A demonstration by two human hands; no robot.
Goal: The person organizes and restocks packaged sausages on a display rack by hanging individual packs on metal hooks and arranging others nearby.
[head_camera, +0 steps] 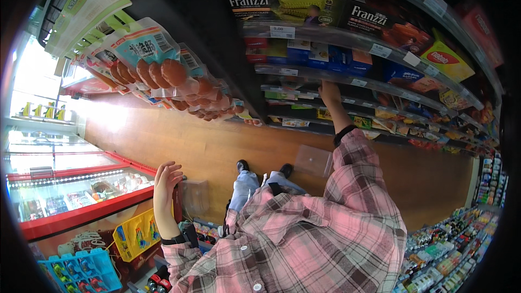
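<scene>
My right hand [330, 91] reaches into the shelf rack just under a shelf's clear plastic price strip [323, 74]. Its fingers are mostly hidden there, so any hold cannot be seen. Blue boxes [321, 56] stand on the shelf directly above that hand, and a transparent packet [293, 83] lies to its left. My left hand [167, 176] is raised beside the corner of a red-framed, glass-topped chest freezer [134, 197]. Nothing is in it, and its fingers are loosely bent and apart.
Franzzi cookie boxes [309, 8] fill a higher shelf. Packaged sausages [150, 61] hang at the left. On the wooden floor [203, 142] lies a clear plastic bin [313, 160] near my shoes. Toys in a yellow tray [136, 232] and a blue tray [83, 270] hang by the freezer.
</scene>
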